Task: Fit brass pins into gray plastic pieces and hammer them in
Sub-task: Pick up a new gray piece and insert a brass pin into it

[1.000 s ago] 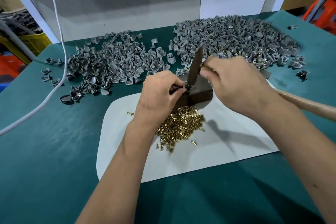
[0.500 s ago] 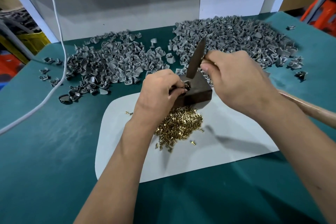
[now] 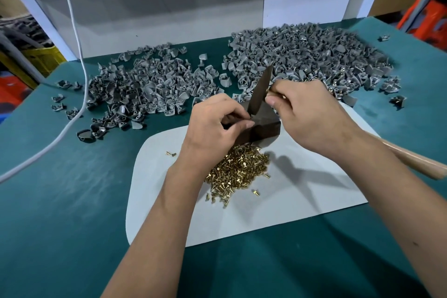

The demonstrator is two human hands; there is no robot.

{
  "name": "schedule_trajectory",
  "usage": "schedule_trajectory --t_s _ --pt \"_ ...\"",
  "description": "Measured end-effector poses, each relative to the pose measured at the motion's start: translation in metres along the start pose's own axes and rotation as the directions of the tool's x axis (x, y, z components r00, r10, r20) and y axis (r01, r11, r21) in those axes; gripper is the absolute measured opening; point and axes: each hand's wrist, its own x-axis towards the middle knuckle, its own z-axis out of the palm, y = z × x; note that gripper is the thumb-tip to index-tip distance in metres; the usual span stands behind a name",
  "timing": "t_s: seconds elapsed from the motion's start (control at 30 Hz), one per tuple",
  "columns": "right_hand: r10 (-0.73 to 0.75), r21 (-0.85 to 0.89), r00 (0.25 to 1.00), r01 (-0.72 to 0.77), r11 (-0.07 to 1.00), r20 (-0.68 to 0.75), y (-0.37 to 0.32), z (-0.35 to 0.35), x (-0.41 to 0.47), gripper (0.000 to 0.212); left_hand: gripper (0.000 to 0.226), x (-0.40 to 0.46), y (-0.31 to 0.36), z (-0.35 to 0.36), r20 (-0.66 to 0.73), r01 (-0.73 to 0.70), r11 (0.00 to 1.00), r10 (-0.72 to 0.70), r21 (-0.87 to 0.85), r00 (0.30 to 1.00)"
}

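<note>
A dark metal block (image 3: 264,129) stands on a white mat (image 3: 302,201). My left hand (image 3: 212,126) pinches a small gray plastic piece against the block's top; the piece is mostly hidden by my fingers. My right hand (image 3: 307,113) grips a hammer just below its dark head (image 3: 262,91), whose lower end rests on the block by my left fingertips. The wooden handle (image 3: 416,159) runs out to the right under my forearm. A heap of brass pins (image 3: 238,172) lies in front of the block.
Two big piles of gray plastic pieces lie on the green table top, one at the back left (image 3: 150,89) and one at the back right (image 3: 314,55). A white cable (image 3: 72,113) crosses the left side. A grey wall panel (image 3: 169,12) closes the back.
The hammer head went up a little and came back down onto the block. My left hand has stayed on the piece at the block.
</note>
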Motion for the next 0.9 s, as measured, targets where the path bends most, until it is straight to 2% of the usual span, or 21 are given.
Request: schedule_trajectory --t_s 0.2,0.47,0.57,0.7,0.83,0.9 --pt "-0.002 0.043 1.000 0.002 0.999 -0.004 0.004 0.001 -0.003 0.026 0.016 -0.002 0.001 0.004 0.033 0.134 0.988 -0.131 -0.077 0.991" --pt "-0.027 -0.024 0.996 0.025 0.999 -0.089 0.001 0.002 -0.013 0.017 0.041 -0.001 0.008 0.004 0.007 0.185 0.981 -0.185 -0.055 0.983" --pt "-0.023 -0.080 0.999 0.021 0.997 -0.024 -0.001 0.004 -0.014 0.017 0.043 -0.001 0.008 0.006 0.006 0.215 0.974 -0.215 -0.070 0.977" --pt "-0.042 -0.090 0.993 0.032 0.995 -0.108 0.001 0.006 -0.016 0.015 0.044 0.000 0.008 0.006 -0.003 0.217 0.973 -0.218 -0.074 0.976" --pt "-0.010 -0.138 1.000 0.008 0.990 -0.009 0.001 0.004 -0.012 0.020 0.044 -0.001 0.008 0.007 -0.007 0.228 0.970 -0.229 -0.082 0.973" --pt "-0.022 -0.177 0.998 0.012 0.984 -0.054 0.001 0.003 -0.012 0.019 0.042 -0.001 0.007 0.007 -0.006 0.224 0.971 -0.225 -0.084 0.974"
